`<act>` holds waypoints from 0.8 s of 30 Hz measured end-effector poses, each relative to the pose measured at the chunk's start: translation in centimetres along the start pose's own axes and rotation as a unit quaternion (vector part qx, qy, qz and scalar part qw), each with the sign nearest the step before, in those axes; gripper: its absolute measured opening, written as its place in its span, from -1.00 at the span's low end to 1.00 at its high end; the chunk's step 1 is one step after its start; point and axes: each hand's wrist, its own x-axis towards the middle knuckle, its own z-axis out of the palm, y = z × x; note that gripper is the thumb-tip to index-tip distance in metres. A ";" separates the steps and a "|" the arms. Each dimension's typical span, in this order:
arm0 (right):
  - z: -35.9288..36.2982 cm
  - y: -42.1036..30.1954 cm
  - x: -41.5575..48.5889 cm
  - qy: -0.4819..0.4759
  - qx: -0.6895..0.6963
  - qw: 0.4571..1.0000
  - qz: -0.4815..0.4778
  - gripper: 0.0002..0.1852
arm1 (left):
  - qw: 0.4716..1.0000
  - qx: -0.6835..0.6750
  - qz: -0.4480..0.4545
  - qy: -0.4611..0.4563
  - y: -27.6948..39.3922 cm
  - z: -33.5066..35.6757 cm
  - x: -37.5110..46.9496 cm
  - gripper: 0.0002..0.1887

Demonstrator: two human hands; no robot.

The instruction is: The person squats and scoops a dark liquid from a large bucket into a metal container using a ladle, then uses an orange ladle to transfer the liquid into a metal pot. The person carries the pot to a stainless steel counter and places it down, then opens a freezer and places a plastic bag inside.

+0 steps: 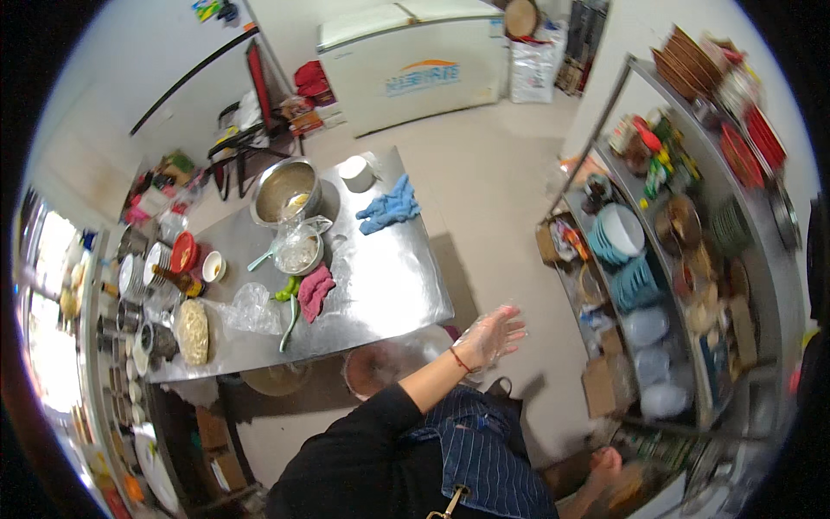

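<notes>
My left hand (489,337) wears a clear plastic glove and a red cord at the wrist. Its fingers are spread and hold nothing, just off the right corner of the steel table (395,279). Low at the right, my right hand (606,460) is blurred beside a lower shelf; whether it holds something I cannot tell. On the table stand a large steel bowl (285,191), a smaller bowl with plastic film (299,252), green peppers (287,289), a pink cloth (316,292), a blue cloth (389,206) and a bagged pale mass, possibly noodles (193,332).
A metal shelf rack (707,214) with bowls and baskets rises on the right, a cardboard box (600,386) at its foot. Beyond the table are a white chest freezer (421,71) and a chair (243,139). Stacked plates (131,276) and a bottle (185,281) stand at the table's left end.
</notes>
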 end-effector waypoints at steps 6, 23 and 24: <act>10.1 -17.7 22.2 -0.170 0.008 0.960 -0.224 -0.83 | 0.962 -0.118 0.201 0.140 7.3 -3.2 2.9 -0.59; 48.6 -41.2 27.4 -0.473 -0.115 0.830 -0.273 -0.84 | 0.771 -0.260 0.499 0.298 29.6 -10.7 10.5 -0.57; 50.4 -41.7 28.5 -0.485 -0.113 0.828 -0.257 -0.84 | 0.774 -0.260 0.492 0.301 30.8 -10.5 11.0 -0.54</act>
